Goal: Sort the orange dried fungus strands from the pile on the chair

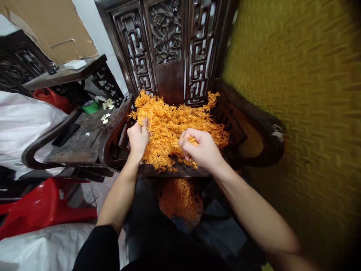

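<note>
A wide heap of orange sprigs, finely branched and like artificial foliage, covers the seat of a dark carved wooden chair. My left hand is at the heap's left side, its thumb raised and its fingers closed around a thin orange stem. Over the front right of the heap, my right hand has its fingers curled and pinched. Bits of orange sprig show inside that grip and below it. The fingertips of both hands are partly hidden.
More orange sprigs fill a bag between the legs below the seat. To the left, a second wooden chair carries green tape and small pale flowers. A red plastic stool and white sacks stand nearby. A yellow textured surface rises at right.
</note>
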The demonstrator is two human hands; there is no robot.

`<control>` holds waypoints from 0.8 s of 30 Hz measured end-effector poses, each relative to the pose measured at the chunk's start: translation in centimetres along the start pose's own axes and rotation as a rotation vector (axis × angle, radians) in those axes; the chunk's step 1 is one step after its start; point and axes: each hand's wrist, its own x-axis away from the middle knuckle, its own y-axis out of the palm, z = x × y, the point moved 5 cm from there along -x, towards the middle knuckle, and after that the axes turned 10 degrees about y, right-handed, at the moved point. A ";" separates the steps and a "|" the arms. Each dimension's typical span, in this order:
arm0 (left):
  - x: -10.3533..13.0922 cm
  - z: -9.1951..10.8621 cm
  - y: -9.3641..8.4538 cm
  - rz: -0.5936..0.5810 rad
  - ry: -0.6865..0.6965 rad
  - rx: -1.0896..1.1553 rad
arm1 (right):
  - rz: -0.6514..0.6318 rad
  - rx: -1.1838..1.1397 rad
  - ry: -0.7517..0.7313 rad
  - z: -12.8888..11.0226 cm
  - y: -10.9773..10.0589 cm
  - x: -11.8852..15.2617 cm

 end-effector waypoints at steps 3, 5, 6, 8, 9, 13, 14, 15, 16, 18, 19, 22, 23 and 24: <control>0.9 0.2 0.5 -0.212 0.038 0.121 | 0.060 -0.227 0.056 0.4 -2.3 -1.0; 2.2 1.2 0.9 -0.346 0.118 0.177 | 0.069 -0.357 0.088 0.8 -3.5 -1.7; 2.8 1.6 0.9 -0.380 0.148 0.191 | 0.077 -0.400 0.104 1.1 -3.9 -2.0; 3.7 2.2 0.9 -0.408 0.170 0.214 | 0.113 -0.454 0.119 1.4 -4.6 -2.4; 3.9 2.3 0.8 -0.416 0.169 0.225 | 0.128 -0.475 0.116 1.5 -4.9 -2.5; 4.3 2.6 0.7 -0.446 0.149 0.244 | 0.108 -0.502 0.122 1.9 -4.8 -2.6; 4.3 2.8 0.6 -0.449 0.155 0.237 | 0.089 -0.491 0.134 2.0 -4.7 -2.6; 4.4 3.0 0.5 -0.455 0.167 0.230 | 0.071 -0.474 0.146 2.2 -4.5 -2.6; 4.4 3.3 0.4 -0.462 0.182 0.225 | 0.058 -0.452 0.151 2.3 -4.4 -2.6; 4.5 3.8 0.2 -0.472 0.205 0.226 | 0.037 -0.403 0.134 2.4 -4.2 -2.6; 4.6 3.9 0.1 -0.478 0.205 0.235 | 0.022 -0.376 0.115 2.3 -4.1 -2.5; 4.7 4.1 0.0 -0.505 0.162 0.277 | -0.091 -0.262 0.065 2.0 -3.6 -2.1; 4.7 4.1 0.0 -0.517 0.146 0.290 | -0.148 -0.231 0.064 2.0 -3.3 -2.0; 4.7 4.1 0.0 -0.528 0.137 0.300 | -0.209 -0.213 0.071 2.0 -2.9 -1.8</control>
